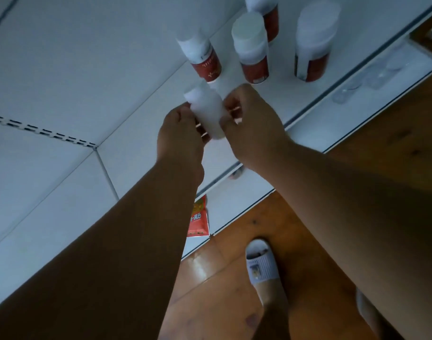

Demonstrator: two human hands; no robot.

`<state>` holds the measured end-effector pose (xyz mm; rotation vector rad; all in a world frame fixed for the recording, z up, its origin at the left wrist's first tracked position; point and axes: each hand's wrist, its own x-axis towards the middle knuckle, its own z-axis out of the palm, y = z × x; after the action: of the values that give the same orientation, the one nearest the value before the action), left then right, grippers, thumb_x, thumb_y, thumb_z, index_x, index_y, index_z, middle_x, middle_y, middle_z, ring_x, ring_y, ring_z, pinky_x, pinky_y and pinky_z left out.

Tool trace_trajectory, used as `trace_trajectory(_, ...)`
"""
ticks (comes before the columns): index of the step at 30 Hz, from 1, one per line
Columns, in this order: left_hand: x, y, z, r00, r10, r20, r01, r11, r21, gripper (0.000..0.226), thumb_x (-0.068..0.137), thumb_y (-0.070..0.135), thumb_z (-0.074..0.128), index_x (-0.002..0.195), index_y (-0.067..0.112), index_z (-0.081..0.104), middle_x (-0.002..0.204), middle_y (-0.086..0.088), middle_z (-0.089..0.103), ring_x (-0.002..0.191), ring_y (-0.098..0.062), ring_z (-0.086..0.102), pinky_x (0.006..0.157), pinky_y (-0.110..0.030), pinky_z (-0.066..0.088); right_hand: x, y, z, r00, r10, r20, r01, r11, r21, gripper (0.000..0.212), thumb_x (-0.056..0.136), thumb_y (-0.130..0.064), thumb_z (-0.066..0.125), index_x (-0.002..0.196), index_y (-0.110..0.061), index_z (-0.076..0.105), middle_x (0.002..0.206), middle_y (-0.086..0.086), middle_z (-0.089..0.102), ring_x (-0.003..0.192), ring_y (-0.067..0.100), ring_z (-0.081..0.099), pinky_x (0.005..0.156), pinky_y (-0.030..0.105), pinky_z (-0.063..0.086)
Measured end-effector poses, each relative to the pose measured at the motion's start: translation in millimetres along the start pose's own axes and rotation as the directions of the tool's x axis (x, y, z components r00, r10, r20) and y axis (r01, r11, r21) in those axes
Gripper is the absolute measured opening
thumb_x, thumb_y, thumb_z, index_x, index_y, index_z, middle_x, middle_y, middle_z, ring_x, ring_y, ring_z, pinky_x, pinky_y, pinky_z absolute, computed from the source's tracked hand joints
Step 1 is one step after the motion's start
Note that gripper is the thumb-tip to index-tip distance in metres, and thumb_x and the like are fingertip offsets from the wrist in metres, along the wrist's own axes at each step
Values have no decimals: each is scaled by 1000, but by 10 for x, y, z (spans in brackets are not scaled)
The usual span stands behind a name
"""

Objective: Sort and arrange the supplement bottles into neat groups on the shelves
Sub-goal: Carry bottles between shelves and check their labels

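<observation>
A white supplement bottle (206, 111) stands on the white shelf (141, 153), held from both sides. My left hand (181, 133) grips its left side and my right hand (253, 126) grips its right side, fingers curled round it. Its lower part is hidden behind my fingers. Behind it stand several white-capped bottles with red labels: one at the left (205, 62), one in the middle (253, 52), a larger one at the right (313, 45) and one further back (266, 11).
A red packet (197, 217) lies on a lower shelf beneath my left forearm. The shelf's front edge (352, 77) runs diagonally to the upper right. Below is a wooden floor (382, 148) and my foot in a white slipper (260, 263).
</observation>
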<state>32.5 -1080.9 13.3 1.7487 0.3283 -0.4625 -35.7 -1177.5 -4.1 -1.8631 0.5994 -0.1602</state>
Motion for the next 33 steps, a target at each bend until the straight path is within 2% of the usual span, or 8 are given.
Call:
trace_trajectory(3, -522, 167, -93, 995, -98, 1, 98, 992, -77, 27, 103, 30, 46, 106, 13, 67, 104, -10, 74, 101, -28, 72, 89, -45, 58, -444, -311, -386, 1000, 19, 22, -19, 999, 26, 16, 96, -35, 59, 106, -25, 52, 101, -11, 59, 84, 4, 56, 70, 8, 43)
trace_trajectory(6, -1224, 472, -180, 955, -152, 254, 205, 958, -199, 42, 104, 41, 43, 123, 8, 62, 114, -15, 72, 107, -34, 69, 97, -50, 52, -897, -746, -881, 995, 56, 87, -64, 993, 96, 30, 88, -43, 68, 111, -36, 49, 97, -20, 57, 81, -3, 60, 61, 4, 48)
trace_trajectory(11, -2364, 1117, -337, 894, 56, 445, 76, 959, -273, 40, 105, 26, 40, 121, -3, 61, 109, -21, 69, 90, -34, 67, 76, -38, 53, -1472, -1609, -1821, 966, -14, 257, -60, 958, 281, 51, 89, -29, 71, 130, -47, 46, 110, -8, 61, 81, 12, 69, 65, 32, 61)
trace_trajectory(15, -3201, 1723, -350, 926, 153, 344, -17, 930, -368, 40, 106, 26, 37, 123, -4, 58, 103, -22, 71, 93, -38, 62, 85, -47, 44, -1834, -2349, -2484, 933, -137, 332, 36, 956, 292, 46, 96, -14, 60, 121, -52, 53, 112, 0, 60, 73, 19, 64, 67, 53, 56)
trace_trajectory(21, -3895, 2514, -397, 918, 298, 263, -159, 882, -444, 34, 106, 18, 39, 122, -7, 56, 108, -22, 71, 94, -35, 69, 80, -41, 59, -2067, -3315, -3088, 879, -257, 401, 128, 939, 320, 48, 93, -7, 64, 127, -39, 52, 110, 20, 63, 84, 23, 67, 59, 27, 53)
trace_trajectory(24, -3985, 2775, -563, 894, 342, 290, -181, 867, -465, 37, 101, 22, 48, 123, -5, 59, 116, -25, 69, 107, -40, 66, 93, -47, 55, -2076, -3619, -3079, 881, -272, 387, 156, 939, 306, 47, 88, -17, 70, 124, -43, 53, 110, 14, 67, 85, 35, 69, 64, 52, 59)
trace_trajectory(27, -3942, 2967, -805, 840, 419, 344, -290, 883, -368, 30, 91, 27, 60, 112, 6, 68, 105, -13, 74, 96, -25, 68, 83, -33, 55, -2006, -3880, -2950, 896, -292, 333, 205, 940, 273, 46, 79, -26, 72, 116, -49, 55, 105, 7, 68, 85, 42, 69, 73, 76, 47)
trace_trajectory(33, -3445, 3168, -1177, 904, 397, 159, -366, 910, -193, 10, 97, 18, 61, 104, 12, 65, 95, -5, 76, 88, -22, 69, 79, -35, 54, -1722, -4192, -2477, 920, -316, 230, 288, 946, 150, 46, 86, -24, 74, 119, -47, 53, 102, -2, 66, 77, 17, 71, 69, 60, 58)
